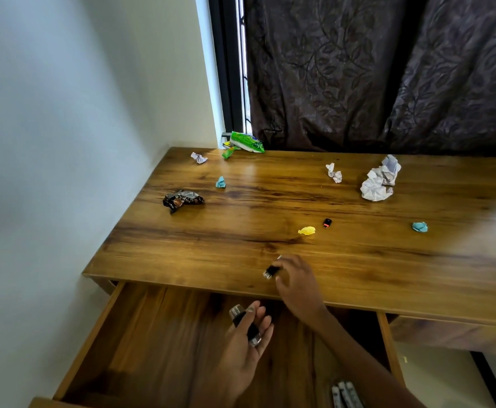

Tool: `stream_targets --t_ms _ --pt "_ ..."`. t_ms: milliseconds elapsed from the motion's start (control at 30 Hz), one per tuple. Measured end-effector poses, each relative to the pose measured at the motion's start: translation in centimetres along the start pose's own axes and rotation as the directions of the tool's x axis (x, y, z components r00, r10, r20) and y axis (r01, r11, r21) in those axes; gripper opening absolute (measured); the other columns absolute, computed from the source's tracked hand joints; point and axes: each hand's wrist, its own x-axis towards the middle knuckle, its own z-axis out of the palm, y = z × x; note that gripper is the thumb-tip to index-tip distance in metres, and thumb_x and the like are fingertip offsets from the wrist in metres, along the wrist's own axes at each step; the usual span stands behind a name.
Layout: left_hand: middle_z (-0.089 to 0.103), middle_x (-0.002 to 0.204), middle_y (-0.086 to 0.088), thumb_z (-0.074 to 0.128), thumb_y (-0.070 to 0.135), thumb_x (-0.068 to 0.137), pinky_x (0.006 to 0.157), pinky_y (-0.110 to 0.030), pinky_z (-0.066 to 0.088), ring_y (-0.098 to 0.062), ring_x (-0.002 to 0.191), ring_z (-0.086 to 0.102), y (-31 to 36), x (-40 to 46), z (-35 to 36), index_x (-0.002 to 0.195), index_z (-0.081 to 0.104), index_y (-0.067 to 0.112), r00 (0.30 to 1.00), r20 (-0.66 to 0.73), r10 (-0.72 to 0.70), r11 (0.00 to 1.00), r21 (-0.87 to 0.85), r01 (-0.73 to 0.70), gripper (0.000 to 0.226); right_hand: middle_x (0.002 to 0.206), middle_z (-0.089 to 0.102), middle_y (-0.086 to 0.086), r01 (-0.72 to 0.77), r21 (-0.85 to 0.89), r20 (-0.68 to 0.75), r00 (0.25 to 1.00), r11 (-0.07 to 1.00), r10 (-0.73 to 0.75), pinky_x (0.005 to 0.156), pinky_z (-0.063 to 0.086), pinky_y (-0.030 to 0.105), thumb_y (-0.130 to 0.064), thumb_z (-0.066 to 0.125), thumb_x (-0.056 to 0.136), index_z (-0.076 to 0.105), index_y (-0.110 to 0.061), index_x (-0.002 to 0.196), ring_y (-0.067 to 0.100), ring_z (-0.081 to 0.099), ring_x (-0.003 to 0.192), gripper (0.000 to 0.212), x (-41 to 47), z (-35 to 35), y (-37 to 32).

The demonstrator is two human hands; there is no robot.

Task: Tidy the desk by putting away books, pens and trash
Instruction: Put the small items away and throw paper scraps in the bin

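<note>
My left hand (245,351) is palm up over the open drawer (152,334), with a black pen (245,325) with silver ends lying across its fingers. My right hand (296,282) rests near the front edge of the wooden desk (240,240), its fingertips pinching a small black pen piece (271,271). Trash lies scattered on the desk: a dark wrapper (182,199), a green wrapper (245,142), a teal scrap (220,182), a yellow scrap (306,230) and a big crumpled white paper (380,179).
Smaller crumpled papers (198,157) (334,173), a teal ball (419,227) and a small black-and-red object (327,222) also lie on the desk. Several pens (345,394) lie in the drawer's near right corner. A wall stands left; a dark curtain (388,69) hangs behind.
</note>
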Motion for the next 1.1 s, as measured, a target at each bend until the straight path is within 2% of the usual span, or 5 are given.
stream_targets --t_ms 333,567,700,900,1100 --pt "0.071 0.106 -0.017 0.05 0.009 0.094 0.082 -0.04 0.055 -0.027 0.095 0.07 1.8 -0.3 -0.9 0.114 0.061 0.003 0.999 0.033 -0.027 1.0 -0.014 0.028 0.024 0.141 0.037 -0.001 -0.025 -0.047 0.034 0.999 0.999 0.026 0.104 0.03 0.029 -0.045 0.062 0.083 0.041 -0.024 0.138 0.016 0.03 0.13 0.062 2.0 2.1 0.5" --pt "0.066 0.117 -0.022 0.057 0.027 0.088 0.072 -0.033 0.06 -0.029 0.101 0.068 2.4 -0.2 -0.9 0.116 0.063 0.001 0.981 0.164 -0.105 0.994 0.045 0.099 0.039 0.127 0.035 -0.019 0.008 0.31 0.536 0.824 0.951 -0.181 0.098 0.043 0.025 -0.053 0.076 0.063 0.027 -0.054 0.135 0.008 0.04 0.121 0.087 -3.0 0.3 -1.4" --pt "0.07 0.103 -0.019 0.064 0.01 0.081 0.066 -0.033 0.061 -0.025 0.081 0.071 2.1 0.4 -0.8 0.117 0.06 -0.002 0.986 0.149 -0.081 0.996 0.047 0.075 0.039 0.131 0.04 -0.019 0.012 0.32 0.369 0.919 0.947 -0.136 0.101 0.037 0.03 -0.061 0.062 0.075 0.044 -0.042 0.131 0.004 0.038 0.122 0.062 -1.3 -3.3 -0.9" --pt "0.07 0.105 -0.022 0.058 0.002 0.088 0.072 -0.038 0.058 -0.029 0.079 0.07 1.4 0.5 -2.0 0.114 0.06 -0.003 0.989 0.077 -0.124 0.99 0.074 0.118 0.026 0.11 0.055 0.003 -0.119 0.146 -0.009 0.993 0.982 0.122 0.076 0.044 0.024 -0.017 0.048 0.095 0.055 -0.014 0.126 0.008 0.053 0.088 0.032 7.1 -8.5 5.8" --pt "0.072 0.094 -0.022 0.057 -0.002 0.088 0.074 -0.04 0.053 -0.033 0.085 0.066 0.0 1.0 -3.4 0.113 0.059 -0.006 0.982 0.021 -0.188 0.974 0.136 0.184 0.025 0.151 0.033 0.01 -0.111 -0.168 0.099 0.987 0.979 0.129 0.115 0.021 0.038 -0.003 0.04 0.096 0.041 -0.012 0.14 0.026 0.026 0.14 0.045 11.3 -7.3 11.1"
